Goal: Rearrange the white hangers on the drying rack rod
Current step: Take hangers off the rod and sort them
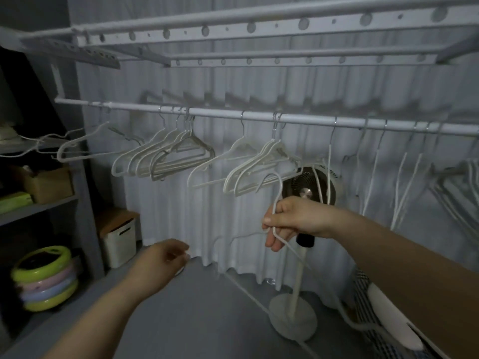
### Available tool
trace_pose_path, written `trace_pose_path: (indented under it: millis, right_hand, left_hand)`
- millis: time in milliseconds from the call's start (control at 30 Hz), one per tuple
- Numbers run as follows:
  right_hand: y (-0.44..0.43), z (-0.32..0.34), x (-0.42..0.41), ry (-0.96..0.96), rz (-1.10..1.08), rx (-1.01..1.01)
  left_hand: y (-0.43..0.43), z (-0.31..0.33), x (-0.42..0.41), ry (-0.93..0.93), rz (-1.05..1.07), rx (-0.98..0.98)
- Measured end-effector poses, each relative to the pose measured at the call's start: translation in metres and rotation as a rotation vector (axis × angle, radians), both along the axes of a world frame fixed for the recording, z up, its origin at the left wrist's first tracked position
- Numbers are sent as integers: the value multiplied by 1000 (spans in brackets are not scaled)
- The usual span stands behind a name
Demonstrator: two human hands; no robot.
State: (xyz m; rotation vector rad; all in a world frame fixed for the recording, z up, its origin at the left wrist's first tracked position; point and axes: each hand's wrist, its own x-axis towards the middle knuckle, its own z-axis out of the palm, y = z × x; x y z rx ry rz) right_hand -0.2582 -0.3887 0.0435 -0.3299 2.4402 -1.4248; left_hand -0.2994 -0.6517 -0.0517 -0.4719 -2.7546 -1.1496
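Below the rod (pixel 259 116), the right hand (pixel 293 221) grips a white hanger (pixel 280 183).

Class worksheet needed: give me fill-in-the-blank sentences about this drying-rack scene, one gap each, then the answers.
1. The right hand has a white wire ____ in its grip.
2. The left hand reaches ____ than the right hand.
3. Behind the right hand stands a pedestal ____ on a round white base.
4. Other white hangers hang from the drying rack's ____.
Answers: hanger; lower; fan; rod.
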Motion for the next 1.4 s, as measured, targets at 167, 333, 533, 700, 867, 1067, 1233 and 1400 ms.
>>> trace_pose_path:
  millis: [167, 333, 533, 700, 867, 1067, 1233, 1400]
  right_hand:
    - [6, -12, 5, 87, -185, 4]
    - [9, -20, 3, 206, -336, -4]
    - [15, -22, -5, 248, -407, -82]
    - [31, -19, -20, 247, -427, 50]
    - [56, -10, -35, 253, -350, 394]
    - [85, 7, -56, 513, -276, 649]
    - [135, 35, -84, 865, -386, 924]
    - [186, 62, -114, 931, -593, 1007]
  left_hand:
    - [39, 22, 36, -94, -368, 220]
    - [74, 41, 62, -346, -511, 396]
    - [105, 33, 64, -341, -484, 249]
    - [116, 32, 44, -308, -411, 363]
    - [135, 38, 14, -271, -349, 457]
    - [178, 59, -35, -193, -326, 494]
    - [215, 80, -69, -150, -297, 591]
    - [252, 96, -90, -105, -302, 660]
